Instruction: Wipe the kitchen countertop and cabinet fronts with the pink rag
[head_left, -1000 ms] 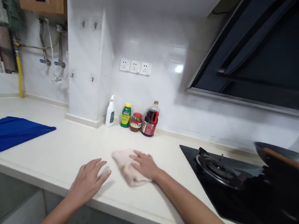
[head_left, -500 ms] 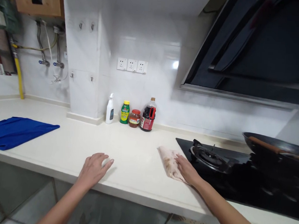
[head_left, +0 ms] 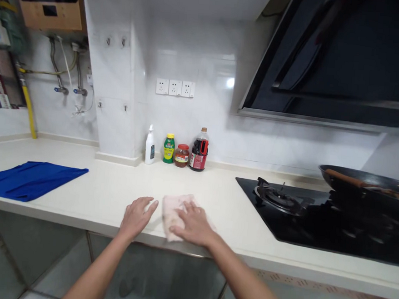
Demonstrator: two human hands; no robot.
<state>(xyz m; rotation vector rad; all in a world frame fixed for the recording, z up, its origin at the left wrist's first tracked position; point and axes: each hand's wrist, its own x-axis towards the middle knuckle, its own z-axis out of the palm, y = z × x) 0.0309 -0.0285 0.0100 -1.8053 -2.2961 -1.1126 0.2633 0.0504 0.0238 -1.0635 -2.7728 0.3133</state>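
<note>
My right hand [head_left: 193, 223] presses flat on a pale pink rag [head_left: 172, 207] that lies on the cream countertop [head_left: 107, 193] near its front edge. Part of the rag is hidden under the palm. My left hand [head_left: 137, 216] rests just left of the rag, fingers slightly apart, flat on the counter and holding nothing.
A blue cloth [head_left: 29, 179] lies at the left. A white spray bottle [head_left: 149, 145], a green bottle [head_left: 168, 148], a red-lidded jar [head_left: 181, 155] and a dark sauce bottle [head_left: 199, 150] stand by the wall. A black gas hob [head_left: 304, 211] with a wok [head_left: 364, 186] is at the right, under a range hood [head_left: 335, 63].
My right hand slid the rag right to the hob's edge, then back left to the front middle of the counter. My left hand stayed planted on the counter.
</note>
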